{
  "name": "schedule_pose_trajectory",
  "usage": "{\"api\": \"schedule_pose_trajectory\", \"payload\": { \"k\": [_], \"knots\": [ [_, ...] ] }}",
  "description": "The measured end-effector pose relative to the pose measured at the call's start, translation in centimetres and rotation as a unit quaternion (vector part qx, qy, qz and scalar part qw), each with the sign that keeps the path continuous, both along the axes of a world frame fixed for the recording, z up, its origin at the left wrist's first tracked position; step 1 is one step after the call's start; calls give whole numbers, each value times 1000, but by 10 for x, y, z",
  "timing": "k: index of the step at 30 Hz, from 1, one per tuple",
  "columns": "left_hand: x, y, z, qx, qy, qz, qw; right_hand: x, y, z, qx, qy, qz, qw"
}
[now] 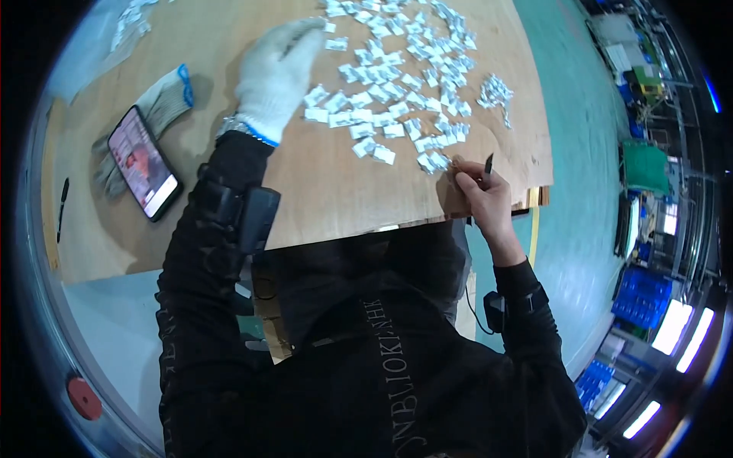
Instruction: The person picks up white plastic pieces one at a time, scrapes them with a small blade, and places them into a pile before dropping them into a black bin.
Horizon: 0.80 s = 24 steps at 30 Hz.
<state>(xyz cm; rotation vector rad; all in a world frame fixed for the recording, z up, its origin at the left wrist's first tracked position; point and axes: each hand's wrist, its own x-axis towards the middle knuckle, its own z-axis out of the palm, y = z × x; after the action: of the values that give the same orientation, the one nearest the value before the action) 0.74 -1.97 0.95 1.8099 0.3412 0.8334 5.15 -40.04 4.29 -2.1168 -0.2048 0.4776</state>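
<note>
My left hand (276, 75), in a white knit glove with a blue cuff edge, reaches over the wooden table. Its fingers draw together at the tips beside a small white piece (330, 27); whether they pinch anything is hidden. Many such white and silvery pieces (374, 72) lie scattered to its right. My bare right hand (487, 200) is at the table's near right edge, closed around a dark pen-like tool (489, 163) whose tip points up. Its fingertips are beside the nearest white pieces (434, 162); the exact contact is too small to tell.
A phone (143, 162) with a lit screen leans on a grey-and-white glove (164, 99) at the left. A black pen (62, 210) lies near the left edge. A pile of small silvery parts (495, 93) sits at the right. Clear plastic (95, 42) covers the far left corner.
</note>
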Motion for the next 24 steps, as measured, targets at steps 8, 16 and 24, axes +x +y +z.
{"api": "schedule_pose_trajectory", "payload": {
  "k": [8, 16, 24],
  "knots": [
    [-1, -8, 10, -92, 11, -16, 996, -10, 20, 7, 5, -38, 37, 999],
    [-1, -7, 12, -97, 57, -3, 994, -9, 18, -1, -90, -135, 105, 981],
    [0, -10, 13, -88, 89, 24, 992, -19, 19, 7, -81, -188, 91, 974]
  ]
}}
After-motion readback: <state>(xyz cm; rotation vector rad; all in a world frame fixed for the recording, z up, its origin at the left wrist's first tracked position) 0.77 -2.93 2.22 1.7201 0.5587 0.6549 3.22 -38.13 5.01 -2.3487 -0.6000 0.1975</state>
